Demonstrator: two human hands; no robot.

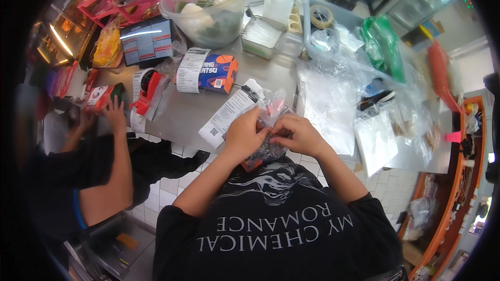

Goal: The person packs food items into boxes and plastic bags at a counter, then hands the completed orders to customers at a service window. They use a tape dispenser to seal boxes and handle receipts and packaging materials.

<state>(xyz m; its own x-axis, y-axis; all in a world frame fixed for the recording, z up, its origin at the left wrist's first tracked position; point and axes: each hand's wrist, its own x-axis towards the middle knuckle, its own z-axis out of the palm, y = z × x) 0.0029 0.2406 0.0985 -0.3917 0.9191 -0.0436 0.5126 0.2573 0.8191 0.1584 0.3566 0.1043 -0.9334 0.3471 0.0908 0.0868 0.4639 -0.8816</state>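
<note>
Close to my body, at the table's front edge, both hands are on a clear plastic bag (278,103) with something red inside. My left hand (247,133) holds its left side, thumb and fingers closed on the plastic. The fingertips of my right hand (297,134) pinch the bag's gathered part, almost touching my left thumb. A long printed paper slip (224,119) lies under and beside my left hand. Beyond it stands a blue and orange printed box (218,72) with another paper slip (191,70) draped over it. What the bag holds is partly hidden by my hands.
At the left a co-worker's hands (113,115) hold a red box (102,96), near a red tape dispenser (147,93). Behind are a tablet (146,42), a large clear tub (207,27) and a toothpick-like stick container (261,35). Plastic bags (328,105) and a blue bin (312,41) are at right.
</note>
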